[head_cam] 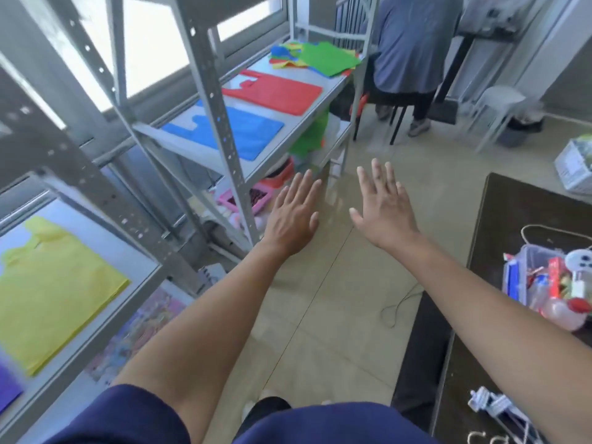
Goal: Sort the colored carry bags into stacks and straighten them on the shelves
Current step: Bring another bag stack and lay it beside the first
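Yellow carry bags (54, 293) lie in a flat stack on the near part of the grey shelves (195, 149), at the left. A purple bag (8, 389) peeks in just beside them, at the bottom left corner. Farther along lie the blue bags (237, 133), flat and neat, and the red bags (275, 91) are next to them. At the far end sits a mixed pile (283, 57) that is all messy. A green bag (326, 57) lies on top of it, with bits of blue, yellow and red beside it. A green heap (307, 141) shows on the shelf below, but it is too hidden to tell what it is.

Both hands are held out in front, over the floor (320, 315), and they hold nothing. The left hand (293, 216) is flat with its fingers straight and close together, near a shelf post. The right hand (382, 206) is flat too, with its fingers straight and spread a little. We see the backs of both hands. They are apart from each other and do not touch any bag.

At the right is a dark surface (512, 213) with a clear box (528, 277) full of small things on it. A thin cord (397, 306) lies on the floor beside it. At the back another person (413, 43) in a grey-blue shirt sits on a chair, near a white stool (499, 100).
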Tool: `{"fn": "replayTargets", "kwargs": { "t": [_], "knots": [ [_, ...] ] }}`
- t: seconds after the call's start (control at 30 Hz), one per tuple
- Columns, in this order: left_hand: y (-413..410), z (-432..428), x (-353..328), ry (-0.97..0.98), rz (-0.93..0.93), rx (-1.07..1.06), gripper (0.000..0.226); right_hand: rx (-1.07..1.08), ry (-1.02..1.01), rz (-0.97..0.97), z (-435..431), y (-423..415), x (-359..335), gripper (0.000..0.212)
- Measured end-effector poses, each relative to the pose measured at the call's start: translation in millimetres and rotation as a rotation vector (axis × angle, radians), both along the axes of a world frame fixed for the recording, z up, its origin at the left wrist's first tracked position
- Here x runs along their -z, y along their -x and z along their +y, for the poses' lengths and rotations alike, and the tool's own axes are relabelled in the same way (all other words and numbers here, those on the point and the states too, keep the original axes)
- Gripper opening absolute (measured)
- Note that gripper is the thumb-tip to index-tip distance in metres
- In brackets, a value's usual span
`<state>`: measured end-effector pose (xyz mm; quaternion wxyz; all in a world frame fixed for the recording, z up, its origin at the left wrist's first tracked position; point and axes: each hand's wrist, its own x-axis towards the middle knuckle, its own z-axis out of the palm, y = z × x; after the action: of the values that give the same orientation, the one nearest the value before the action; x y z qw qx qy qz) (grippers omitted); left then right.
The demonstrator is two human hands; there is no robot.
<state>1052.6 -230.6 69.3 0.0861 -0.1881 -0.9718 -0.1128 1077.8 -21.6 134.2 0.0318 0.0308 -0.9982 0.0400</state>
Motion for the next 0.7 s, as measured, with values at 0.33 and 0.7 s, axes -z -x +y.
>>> {"fn": "replayTargets", "kwargs": {
  "t": [0.33,0.7],
  "knots": [
    [165.6,56.2,11.5,-0.084,0.047,-0.081,0.074,0.045,0.003,-0.024,71.4,159.1,6.2,0.085],
    [429.3,130.5,35.5,-0.159,-0.055,-0.064,0.073,0.1,0.035,-0.104,127.6,423.0,26.0,0.085]
  ]
}}
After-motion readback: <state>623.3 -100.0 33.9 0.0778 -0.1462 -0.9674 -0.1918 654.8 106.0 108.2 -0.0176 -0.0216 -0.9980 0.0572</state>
